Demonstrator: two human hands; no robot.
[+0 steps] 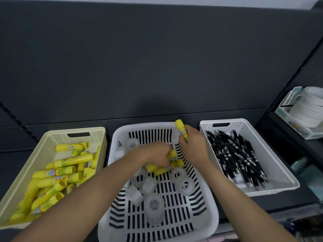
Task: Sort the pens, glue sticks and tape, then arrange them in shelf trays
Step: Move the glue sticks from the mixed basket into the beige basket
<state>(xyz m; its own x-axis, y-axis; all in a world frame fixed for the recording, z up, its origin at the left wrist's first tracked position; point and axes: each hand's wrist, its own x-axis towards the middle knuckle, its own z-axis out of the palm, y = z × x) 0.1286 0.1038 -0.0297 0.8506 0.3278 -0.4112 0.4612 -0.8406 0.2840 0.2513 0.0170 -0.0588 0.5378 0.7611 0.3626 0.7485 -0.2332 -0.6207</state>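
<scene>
Right hand (194, 144): fingers curled round one yellow glue stick (181, 131), above the slotted basket's (114, 137) far rim. Left hand (157, 154): gripping loose glue sticks (174, 165) inside the basket, among tape rolls (153, 203). Cream tray (52, 138), left: sorted glue sticks (57, 173). White tray (279, 175), right: black pens (236, 159).

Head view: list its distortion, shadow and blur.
Head view: wide-angle bowing bends the shelf upright; a soft shadow lies on the back panel behind the white basket; clear tape rolls look smeared; the left hand and right hand, each gripping glue sticks, are slightly soft.
</scene>
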